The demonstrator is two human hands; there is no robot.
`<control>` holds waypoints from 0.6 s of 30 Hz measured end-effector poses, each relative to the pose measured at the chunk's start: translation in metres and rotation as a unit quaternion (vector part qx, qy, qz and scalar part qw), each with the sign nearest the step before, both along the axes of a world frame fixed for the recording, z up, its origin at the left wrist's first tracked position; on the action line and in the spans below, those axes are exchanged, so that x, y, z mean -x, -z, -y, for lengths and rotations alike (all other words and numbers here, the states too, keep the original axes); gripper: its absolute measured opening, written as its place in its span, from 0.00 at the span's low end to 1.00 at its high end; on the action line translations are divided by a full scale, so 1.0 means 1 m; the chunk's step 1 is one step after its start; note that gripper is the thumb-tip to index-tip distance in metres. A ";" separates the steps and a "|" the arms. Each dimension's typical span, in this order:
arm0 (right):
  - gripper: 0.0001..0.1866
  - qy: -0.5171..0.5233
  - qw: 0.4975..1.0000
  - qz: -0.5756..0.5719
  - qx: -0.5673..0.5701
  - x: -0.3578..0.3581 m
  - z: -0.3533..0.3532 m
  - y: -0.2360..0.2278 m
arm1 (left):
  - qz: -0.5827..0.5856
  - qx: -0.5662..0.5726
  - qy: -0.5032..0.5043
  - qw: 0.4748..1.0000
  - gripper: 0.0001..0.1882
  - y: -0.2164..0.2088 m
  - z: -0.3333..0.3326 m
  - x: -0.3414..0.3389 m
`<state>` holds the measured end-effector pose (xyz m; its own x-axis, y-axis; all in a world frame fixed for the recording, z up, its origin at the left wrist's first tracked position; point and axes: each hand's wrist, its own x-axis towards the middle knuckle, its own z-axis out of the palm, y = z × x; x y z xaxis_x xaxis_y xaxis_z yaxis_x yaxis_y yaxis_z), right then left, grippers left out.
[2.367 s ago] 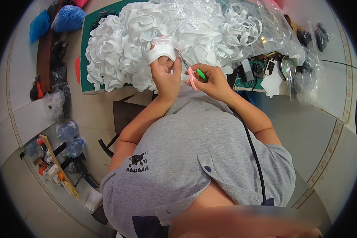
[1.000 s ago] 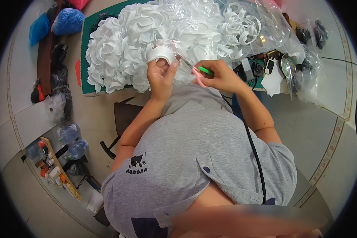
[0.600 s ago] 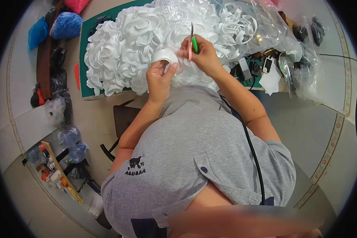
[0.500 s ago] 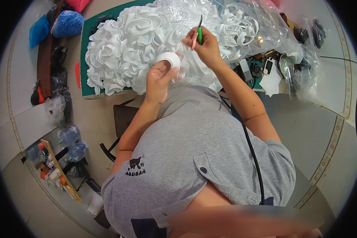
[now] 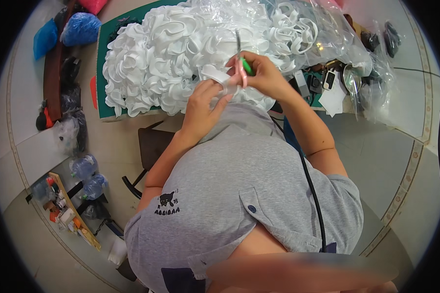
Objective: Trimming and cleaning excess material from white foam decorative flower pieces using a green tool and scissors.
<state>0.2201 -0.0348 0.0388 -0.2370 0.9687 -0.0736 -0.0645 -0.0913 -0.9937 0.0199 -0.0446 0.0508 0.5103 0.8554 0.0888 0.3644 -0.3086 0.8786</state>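
My left hand (image 5: 204, 105) holds a curved white foam strip (image 5: 219, 77) just above my chest. My right hand (image 5: 263, 74) grips small scissors with a pink and green handle (image 5: 242, 67), blades pointing up toward the pile. The two hands almost touch at the strip's end. In front of them a big heap of white foam rings (image 5: 166, 53) covers a green cutting mat (image 5: 102, 63).
Clear plastic bags with more white rings (image 5: 298, 29) lie at the right. Small tools and a white star-shaped piece (image 5: 333, 97) sit beyond my right arm. Blue bags (image 5: 78, 28) lie far left; a dark stool (image 5: 149, 146) and bottles (image 5: 85, 173) are on the tiled floor.
My right hand lifted the scissors up from beside my chest toward the pile, then came back down to the strip. My left hand kept hold of the white strip.
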 end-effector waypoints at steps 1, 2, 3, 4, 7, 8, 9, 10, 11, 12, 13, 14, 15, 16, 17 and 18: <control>0.14 0.012 0.999 0.018 -0.024 0.006 0.006 -0.009 | -0.038 -0.039 0.031 0.998 0.09 0.001 -0.001 -0.003; 0.14 0.016 0.999 0.020 -0.024 0.006 0.006 -0.009 | -0.036 -0.039 0.035 0.998 0.09 0.002 -0.001 -0.004; 0.13 0.055 0.998 -0.039 0.013 0.005 0.006 -0.008 | -0.023 -0.059 0.025 0.998 0.10 0.005 0.000 -0.005; 0.13 0.092 0.990 -0.098 0.049 0.003 0.005 -0.008 | -0.011 -0.078 0.014 0.997 0.10 0.007 0.000 -0.006; 0.13 0.061 0.998 -0.013 0.024 -0.016 0.004 -0.023 | 0.186 0.072 -0.193 0.961 0.17 0.012 -0.004 -0.005; 0.14 0.045 0.998 -0.022 0.028 -0.016 0.007 -0.027 | 0.187 0.072 -0.191 0.961 0.17 0.024 -0.009 -0.004; 0.14 0.047 0.998 -0.021 0.027 -0.014 0.010 -0.032 | 0.281 0.256 -0.152 0.912 0.23 0.042 -0.019 -0.005; 0.15 0.005 0.998 -0.048 0.041 -0.012 0.012 -0.038 | 0.362 0.426 -0.109 0.822 0.28 0.044 -0.023 -0.007; 0.16 -0.036 0.995 -0.074 0.056 -0.011 0.012 -0.042 | 0.372 0.530 -0.077 0.758 0.34 0.044 -0.017 -0.010; 0.16 -0.039 0.995 -0.075 0.055 -0.013 0.011 -0.044 | 0.373 0.528 -0.080 0.758 0.34 0.042 -0.015 -0.013; 0.16 -0.030 0.995 -0.079 0.056 -0.019 0.012 -0.045 | 0.410 0.592 -0.046 0.692 0.35 0.041 -0.013 -0.017; 0.16 -0.021 0.995 -0.084 0.058 -0.024 0.011 -0.045 | 0.444 0.650 -0.013 0.617 0.35 0.040 -0.013 -0.018; 0.15 0.050 0.997 -0.053 0.032 -0.026 0.011 -0.038 | 0.484 0.645 0.113 0.580 0.31 0.035 -0.017 -0.015; 0.15 0.091 0.995 -0.034 0.035 -0.033 0.010 -0.038 | 0.486 0.644 0.113 0.580 0.31 0.035 -0.017 -0.011; 0.15 0.111 0.992 -0.025 0.064 -0.042 0.011 -0.037 | 0.522 0.612 0.084 0.589 0.28 0.036 -0.019 -0.007; 0.15 0.130 0.987 -0.015 0.091 -0.051 0.013 -0.036 | 0.557 0.577 0.054 0.595 0.26 0.036 -0.021 -0.004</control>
